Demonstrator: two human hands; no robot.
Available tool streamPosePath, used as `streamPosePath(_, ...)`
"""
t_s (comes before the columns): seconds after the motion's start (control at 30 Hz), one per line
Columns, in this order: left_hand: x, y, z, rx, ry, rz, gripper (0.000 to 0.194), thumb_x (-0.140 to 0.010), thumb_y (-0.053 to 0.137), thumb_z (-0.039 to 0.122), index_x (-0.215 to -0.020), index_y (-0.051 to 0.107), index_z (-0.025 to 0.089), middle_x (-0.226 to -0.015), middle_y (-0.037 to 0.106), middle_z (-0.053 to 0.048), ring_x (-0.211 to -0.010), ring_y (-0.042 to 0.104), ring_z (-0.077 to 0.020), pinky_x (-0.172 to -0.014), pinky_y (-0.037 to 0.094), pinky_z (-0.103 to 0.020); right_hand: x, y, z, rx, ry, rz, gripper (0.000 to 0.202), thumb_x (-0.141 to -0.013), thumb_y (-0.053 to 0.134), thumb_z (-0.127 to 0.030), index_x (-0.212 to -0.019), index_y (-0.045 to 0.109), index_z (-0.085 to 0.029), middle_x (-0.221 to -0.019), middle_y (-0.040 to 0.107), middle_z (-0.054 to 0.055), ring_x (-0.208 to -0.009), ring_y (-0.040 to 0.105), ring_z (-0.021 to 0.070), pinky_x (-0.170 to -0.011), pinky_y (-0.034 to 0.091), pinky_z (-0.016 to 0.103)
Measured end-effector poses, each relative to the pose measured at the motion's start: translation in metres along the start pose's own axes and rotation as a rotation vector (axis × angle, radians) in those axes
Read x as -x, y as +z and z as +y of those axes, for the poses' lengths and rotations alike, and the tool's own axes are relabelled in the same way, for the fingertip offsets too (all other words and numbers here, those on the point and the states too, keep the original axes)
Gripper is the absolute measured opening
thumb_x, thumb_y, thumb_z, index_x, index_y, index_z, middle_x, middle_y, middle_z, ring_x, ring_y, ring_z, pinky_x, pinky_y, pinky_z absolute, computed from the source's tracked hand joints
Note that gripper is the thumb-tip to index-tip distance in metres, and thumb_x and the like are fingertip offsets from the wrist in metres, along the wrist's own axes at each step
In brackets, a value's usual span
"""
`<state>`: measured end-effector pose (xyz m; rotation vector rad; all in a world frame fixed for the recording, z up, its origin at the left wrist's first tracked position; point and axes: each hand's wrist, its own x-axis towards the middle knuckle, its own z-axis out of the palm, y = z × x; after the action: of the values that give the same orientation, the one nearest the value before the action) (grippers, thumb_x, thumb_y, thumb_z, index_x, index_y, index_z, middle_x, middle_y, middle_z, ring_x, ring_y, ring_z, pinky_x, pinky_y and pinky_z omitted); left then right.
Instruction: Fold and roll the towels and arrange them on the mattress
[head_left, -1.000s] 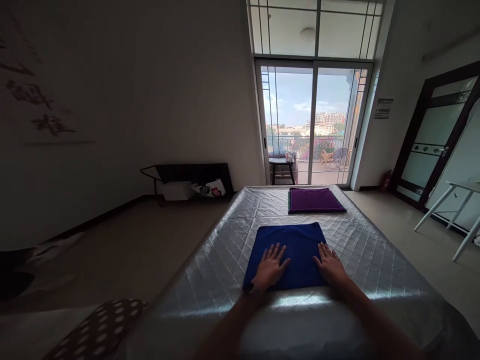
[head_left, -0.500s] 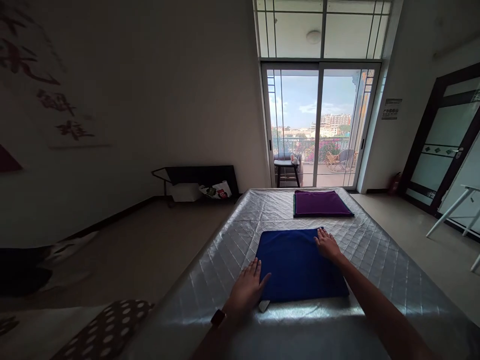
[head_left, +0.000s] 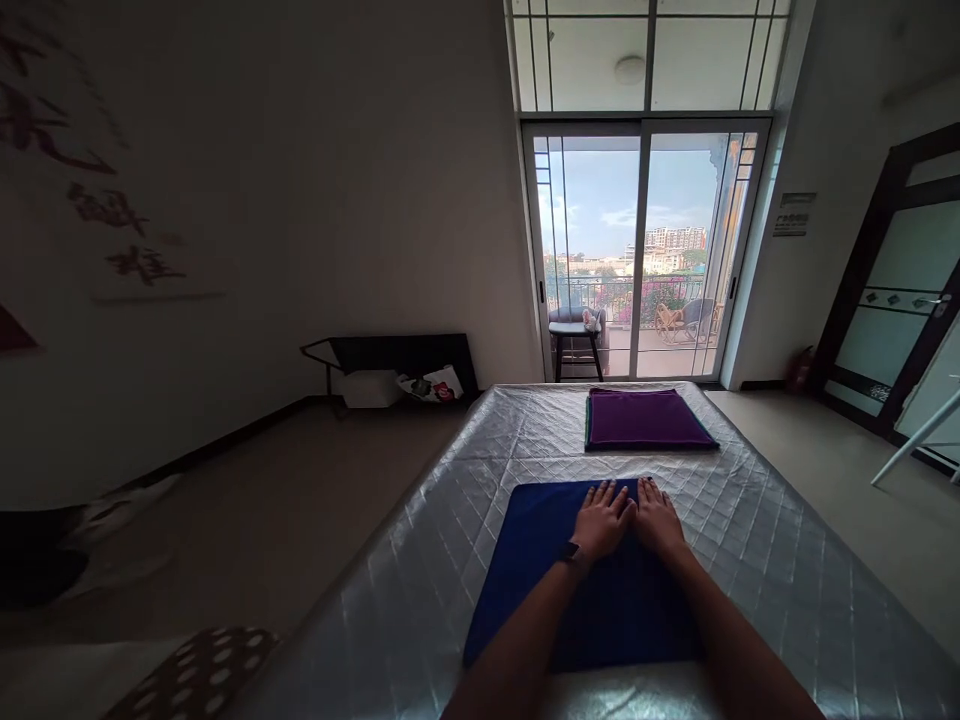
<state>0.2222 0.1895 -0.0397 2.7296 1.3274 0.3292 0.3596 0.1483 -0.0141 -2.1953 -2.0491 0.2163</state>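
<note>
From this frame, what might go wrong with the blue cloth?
The left hand and right hand lie near the far edge of the blue cloth, so pushing might wrinkle it. The silvery cover underneath looks shiny, so the cloth could slide. The dark wristband appears close to the cloth and might snag it.

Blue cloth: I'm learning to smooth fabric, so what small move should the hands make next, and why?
I'd probably slide the left hand lightly toward the far left corner of the blue cloth. Both hands lie flat, with the right hand close alongside near the far edge, while that corner has no hand on it.
</note>
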Motion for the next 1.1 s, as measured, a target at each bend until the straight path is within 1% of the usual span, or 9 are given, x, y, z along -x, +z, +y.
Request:
streamPosePath(0.23, 0.062, -0.018, -0.113, -0.073, -0.372, -0.022, 0.074, -0.102, 0.018, 0.06, -0.156, 0.036, 0.014, -0.162, 0.033, -0.016, -0.153, 0.024, -0.0305, -0.124, 0.019, -0.05, -0.001, 0.002, -0.005, -0.056, 0.036, 0.009, 0.066, -0.103, 0.02, -0.039, -0.159, 0.023, -0.004, -0.165, 0.023, 0.013, -0.155, 0.013, 0.0185, -0.124, 0.009, 0.037)
streamPosePath(0.4, 0.081, -0.028, -0.142, -0.065, -0.452, -0.031, 0.077, -0.101, 0.017, 0.059, -0.156, 0.032, 0.008, -0.162, 0.03, -0.019, -0.153, 0.023, -0.0309, -0.123, 0.02, -0.049, 0.002, -0.001, -0.006, -0.07, 0.046, 0.009, 0.066, -0.102, 0.02, -0.037, -0.159, 0.023, -0.003, -0.165, 0.023, 0.013, -0.155, 0.013, 0.0192, -0.124, 0.008, 0.039)
streamPosePath(0.5, 0.075, -0.032, -0.14, -0.048, -0.475, -0.023, 0.081, -0.1, 0.018, 0.06, -0.154, 0.035, 0.002, -0.16, 0.033, -0.024, -0.152, 0.025, -0.0342, -0.123, 0.02, -0.05, 0.003, -0.004, -0.007, -0.071, 0.05, 0.007, 0.066, -0.102, 0.019, -0.037, -0.159, 0.024, -0.004, -0.165, 0.023, 0.013, -0.155, 0.014, 0.0191, -0.124, 0.009, 0.039)
streamPosePath(0.6, 0.062, -0.033, -0.122, -0.043, -0.458, 0.001, 0.082, -0.1, 0.017, 0.06, -0.153, 0.037, 0.001, -0.158, 0.035, -0.025, -0.151, 0.026, -0.0369, -0.122, 0.019, -0.055, 0.003, -0.005, -0.008, -0.06, 0.052, -0.005, 0.066, -0.102, 0.02, -0.037, -0.159, 0.023, -0.003, -0.165, 0.023, 0.013, -0.155, 0.012, 0.0183, -0.124, 0.008, 0.038)
streamPosePath(0.67, 0.049, -0.028, -0.096, -0.038, -0.389, 0.014, 0.078, -0.101, 0.018, 0.06, -0.153, 0.039, 0.006, -0.16, 0.035, -0.02, -0.152, 0.025, -0.0334, -0.124, 0.019, -0.051, 0.002, -0.005, -0.007, -0.057, 0.053, -0.007, 0.066, -0.103, 0.02, -0.038, -0.159, 0.023, -0.004, -0.165, 0.022, 0.012, -0.155, 0.012, 0.0181, -0.124, 0.007, 0.038)
streamPosePath(0.83, 0.014, 0.006, -0.012, -0.044, -0.026, 0.002, 0.06, -0.105, 0.025, 0.047, -0.156, 0.036, 0.019, -0.161, 0.038, -0.013, -0.151, 0.029, -0.0245, -0.124, 0.024, -0.045, 0.0, -0.001, -0.003, -0.038, 0.025, 0.005, 0.065, -0.103, 0.023, -0.039, -0.16, 0.023, -0.006, -0.165, 0.02, 0.012, -0.155, 0.012, 0.0189, -0.124, 0.01, 0.04)
streamPosePath(0.9, 0.008, 0.013, 0.004, -0.047, 0.02, -0.001, 0.057, -0.105, 0.026, 0.044, -0.157, 0.034, 0.022, -0.16, 0.039, -0.012, -0.151, 0.031, -0.0233, -0.123, 0.025, -0.046, 0.0, -0.001, -0.002, -0.014, 0.013, -0.008, 0.065, -0.103, 0.023, -0.037, -0.159, 0.023, -0.006, -0.165, 0.02, 0.012, -0.155, 0.011, 0.0187, -0.124, 0.01, 0.039)
streamPosePath(1.0, 0.016, 0.009, -0.008, -0.034, -0.095, 0.012, 0.063, -0.105, 0.019, 0.052, -0.156, 0.037, 0.019, -0.161, 0.037, -0.012, -0.151, 0.029, -0.0255, -0.123, 0.026, -0.047, 0.001, -0.004, -0.004, -0.005, 0.044, -0.014, 0.065, -0.103, 0.021, -0.038, -0.159, 0.023, -0.005, -0.165, 0.021, 0.012, -0.155, 0.013, 0.0186, -0.124, 0.01, 0.039)
streamPosePath(1.1, 0.046, -0.007, -0.053, -0.051, -0.307, 0.02, 0.075, -0.102, 0.015, 0.061, -0.155, 0.038, 0.014, -0.162, 0.034, -0.014, -0.152, 0.027, -0.028, -0.123, 0.024, -0.047, 0.001, -0.005, -0.006, 0.001, 0.061, -0.007, 0.066, -0.103, 0.021, -0.039, -0.159, 0.023, -0.004, -0.165, 0.022, 0.013, -0.155, 0.013, 0.0184, -0.124, 0.009, 0.038)
